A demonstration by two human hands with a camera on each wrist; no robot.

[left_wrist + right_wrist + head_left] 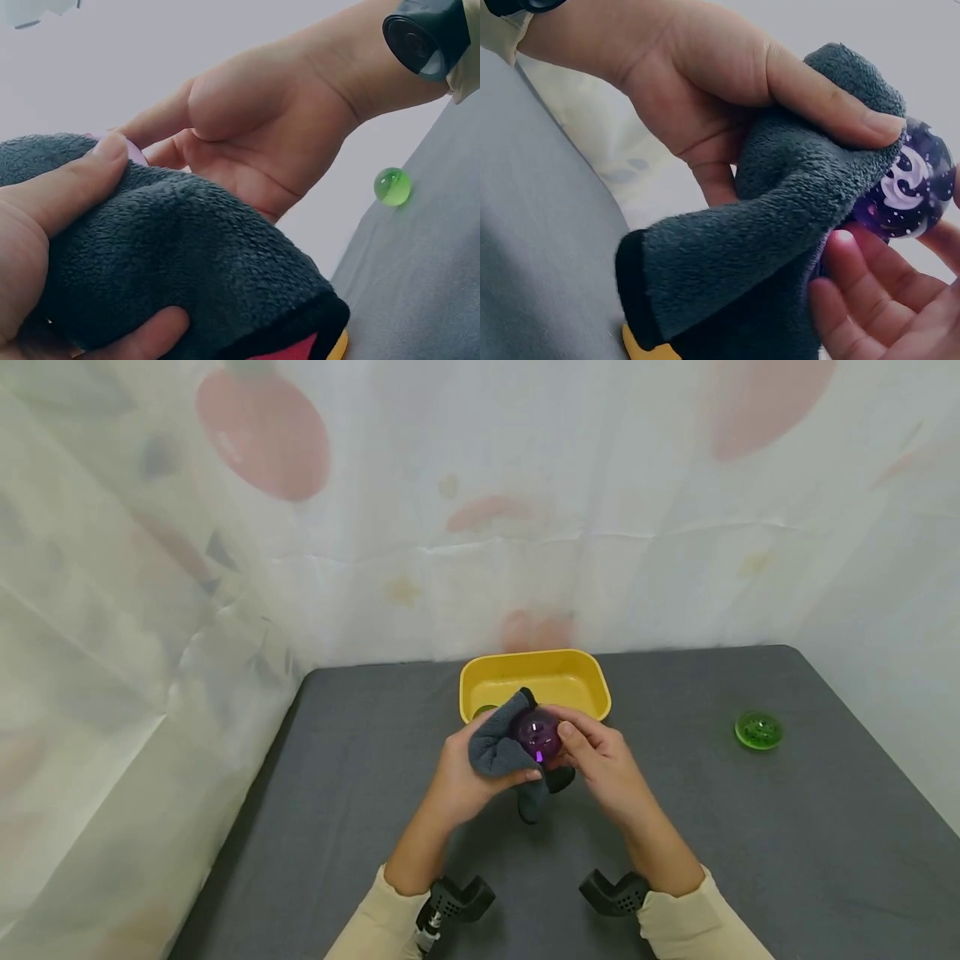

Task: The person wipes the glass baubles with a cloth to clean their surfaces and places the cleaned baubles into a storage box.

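While gripped, fuzzy grey cloth point(780, 247) against glossy purple ball point(911, 187).

Lighting is soft, even and bright, with only faint shadows on the dark grey table cover point(750, 827). A small glare spot sits on the glossy purple ball point(537, 735). The head view bends at its edges; the wrist views blur backgrounds, and the small translucent green ball point(393, 187) is soft.

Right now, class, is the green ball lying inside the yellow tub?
No, the green ball lies on the grey table, well to the right of the yellow tub.
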